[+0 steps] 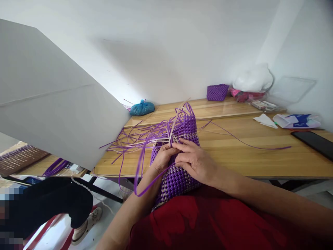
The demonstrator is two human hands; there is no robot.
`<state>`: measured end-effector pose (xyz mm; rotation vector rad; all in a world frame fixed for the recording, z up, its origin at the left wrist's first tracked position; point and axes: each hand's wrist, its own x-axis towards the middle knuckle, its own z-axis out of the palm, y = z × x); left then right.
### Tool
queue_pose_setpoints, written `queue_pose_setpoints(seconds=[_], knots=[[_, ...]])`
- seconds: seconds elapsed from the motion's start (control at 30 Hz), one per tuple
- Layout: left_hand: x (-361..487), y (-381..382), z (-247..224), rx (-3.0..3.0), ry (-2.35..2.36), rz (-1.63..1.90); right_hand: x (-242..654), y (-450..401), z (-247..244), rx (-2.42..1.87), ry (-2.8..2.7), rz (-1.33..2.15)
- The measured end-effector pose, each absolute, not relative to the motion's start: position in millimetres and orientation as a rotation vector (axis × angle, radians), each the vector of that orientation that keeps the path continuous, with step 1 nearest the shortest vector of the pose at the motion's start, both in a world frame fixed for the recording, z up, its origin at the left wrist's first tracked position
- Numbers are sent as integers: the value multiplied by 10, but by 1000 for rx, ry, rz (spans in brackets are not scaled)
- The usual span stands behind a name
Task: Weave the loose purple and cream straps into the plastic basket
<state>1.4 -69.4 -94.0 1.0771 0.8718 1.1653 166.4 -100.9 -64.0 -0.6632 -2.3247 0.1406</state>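
Note:
A half-woven basket (179,180) of purple and beige plastic strips leans between my lap and the table edge. Long loose strips (145,133) fan out from its upper rim to the left. My left hand (163,158) is closed, thumb and fingers pinching strips at the rim. My right hand (195,160) lies over the basket's near side, its fingertips meeting the left hand's and closed on a purple strip (153,182) that loops down to the left. The exact grip between the fingertips is partly hidden.
On the wooden table (234,156) are a blue tied bag (142,108), a small purple basket (217,92), a white bag (252,80), a phone (313,144) and a tissue (265,120). A grey partition (57,90) stands left; beyond it, a person's leg (59,198) shows.

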Motion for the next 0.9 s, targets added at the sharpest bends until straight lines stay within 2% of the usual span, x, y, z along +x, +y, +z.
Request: queue_pose_setpoints(seconds=[0.27, 0.57, 0.77, 0.9], knots=[[76, -729, -927, 1115, 998, 1218, 1539, -1067, -849, -609, -2341, -52], [92, -788, -912, 1170, 995, 1211, 1533, -1093, -916, -653, -2336, 21], [52, -769, -938, 1158, 912, 1197, 1669, -1186, -694, -615, -2357, 187], [59, -790, -890, 1097, 884, 1146, 1872, -979, -403, -910, -2214, 223]])
